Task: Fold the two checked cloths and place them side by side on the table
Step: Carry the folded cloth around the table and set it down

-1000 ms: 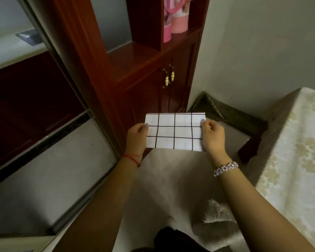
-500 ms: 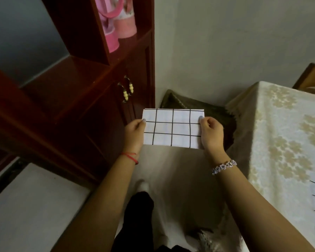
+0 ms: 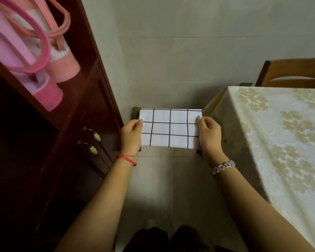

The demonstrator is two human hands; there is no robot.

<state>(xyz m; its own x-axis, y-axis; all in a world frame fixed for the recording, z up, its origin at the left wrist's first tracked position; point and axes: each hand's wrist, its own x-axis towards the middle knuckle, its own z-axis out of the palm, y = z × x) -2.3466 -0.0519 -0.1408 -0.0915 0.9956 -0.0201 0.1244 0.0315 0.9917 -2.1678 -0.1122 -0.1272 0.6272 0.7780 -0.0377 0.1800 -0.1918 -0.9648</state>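
While a dark wooden cabinet (image 3: 71,142) fills the left side, a table (image 3: 280,142) under a cream flowered cloth takes up the right, with a wooden chair (image 3: 295,71) at its far edge and pink bags (image 3: 25,51) on the cabinet's shelf. Off the table's left edge, near its far left corner and not touching it, a folded checked cloth (image 3: 170,129) is held flat in the air above the floor. The left hand (image 3: 132,136) pinches the cloth's left short edge and the right hand (image 3: 210,136) pinches its right short edge, each thumb on top, with a red string (image 3: 126,158) on the left wrist and a beaded bracelet (image 3: 223,166) on the right.
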